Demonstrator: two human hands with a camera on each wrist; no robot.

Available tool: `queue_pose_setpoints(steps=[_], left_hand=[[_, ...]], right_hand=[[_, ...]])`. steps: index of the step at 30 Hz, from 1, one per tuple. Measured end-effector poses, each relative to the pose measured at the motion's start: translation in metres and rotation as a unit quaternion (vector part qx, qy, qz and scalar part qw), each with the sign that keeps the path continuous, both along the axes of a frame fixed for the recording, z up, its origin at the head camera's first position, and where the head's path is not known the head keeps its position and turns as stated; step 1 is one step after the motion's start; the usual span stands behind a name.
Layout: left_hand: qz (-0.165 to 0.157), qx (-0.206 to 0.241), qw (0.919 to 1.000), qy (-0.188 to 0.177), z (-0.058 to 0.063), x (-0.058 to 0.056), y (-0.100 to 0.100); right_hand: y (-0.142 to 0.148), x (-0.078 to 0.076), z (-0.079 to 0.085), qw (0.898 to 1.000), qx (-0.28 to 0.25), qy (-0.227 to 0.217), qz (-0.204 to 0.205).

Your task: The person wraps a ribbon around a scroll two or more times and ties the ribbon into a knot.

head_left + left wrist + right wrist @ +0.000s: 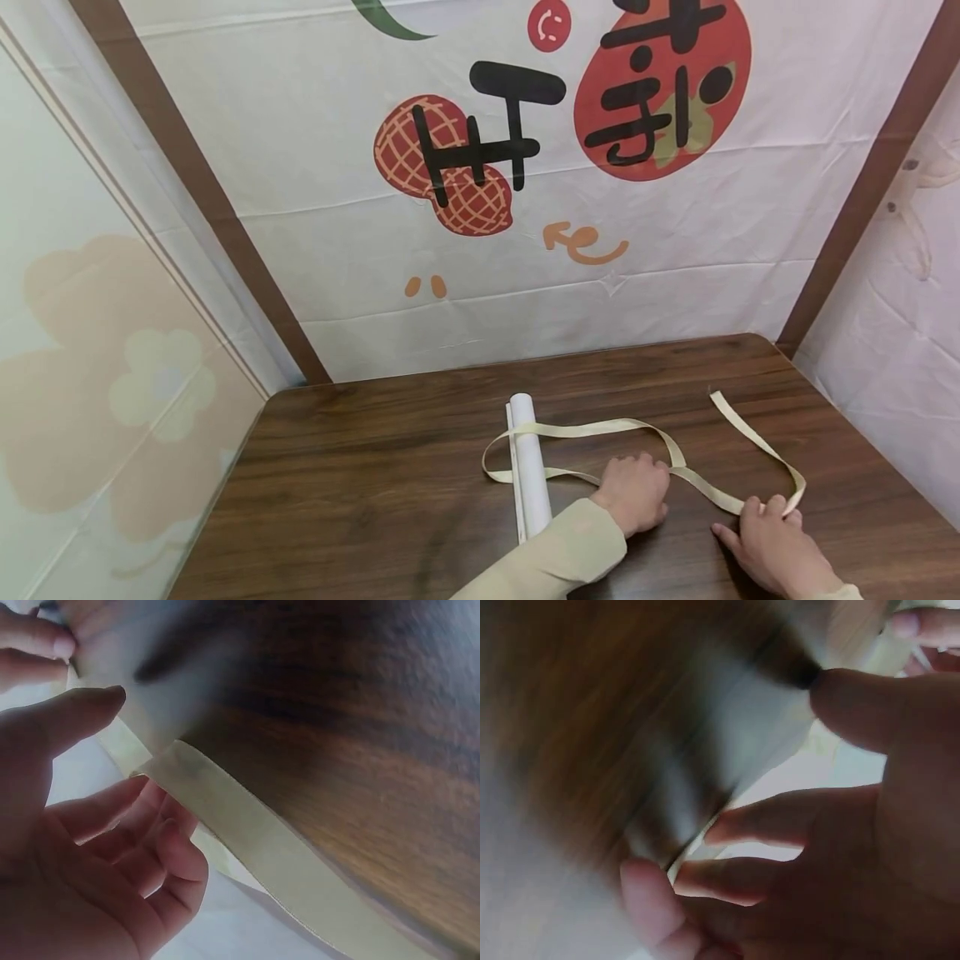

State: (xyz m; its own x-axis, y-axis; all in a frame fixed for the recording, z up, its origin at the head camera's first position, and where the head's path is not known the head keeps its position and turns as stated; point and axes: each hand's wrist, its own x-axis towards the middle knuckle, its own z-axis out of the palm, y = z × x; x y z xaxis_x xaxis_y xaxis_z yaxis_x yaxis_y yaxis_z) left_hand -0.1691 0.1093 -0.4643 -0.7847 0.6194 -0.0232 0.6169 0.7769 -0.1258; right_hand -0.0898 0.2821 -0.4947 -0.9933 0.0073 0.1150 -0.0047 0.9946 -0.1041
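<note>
A white rolled sheet lies on the wooden table, its lower end hidden by the left sleeve. A cream ribbon loops loosely around it, crossing over its upper part and passing beneath lower down. My left hand is just right of the roll, at the ribbon. In the left wrist view, the ribbon lies across its fingertips, with the thumb apart. Farther right, my right hand touches the ribbon near its free end with spread fingers. Its thumb stands away from the other fingers in the right wrist view.
The brown wooden tabletop has rounded far corners. Behind it hangs a white printed cloth with red peanut and lettering designs. More cloth panels close off the left and right sides.
</note>
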Motion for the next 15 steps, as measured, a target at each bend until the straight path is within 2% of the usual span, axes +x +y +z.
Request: queue_pose_setpoints(steps=[4, 7, 9, 12, 15], left_hand=[[0.005, 0.022, 0.9997, -0.013, 0.001, 0.0, -0.001], [0.011, 0.03, 0.9993, -0.021, 0.004, 0.001, -0.003], [0.011, 0.031, 0.9992, -0.02, 0.005, 0.002, -0.004], [-0.002, 0.034, 0.9994, -0.01, 0.006, 0.004, -0.006], [-0.029, 0.035, 0.9989, 0.007, 0.008, 0.006, -0.006]], right_hand=[[-0.002, 0.001, 0.008, 0.999, -0.025, -0.032, 0.035], [-0.003, 0.002, 0.016, 0.996, -0.056, -0.063, 0.026], [-0.004, 0.002, 0.018, 0.995, -0.066, -0.067, 0.017], [-0.005, 0.004, 0.02, 0.995, -0.072, -0.071, 0.009], [-0.009, 0.004, 0.022, 0.993, -0.089, -0.078, 0.008]])
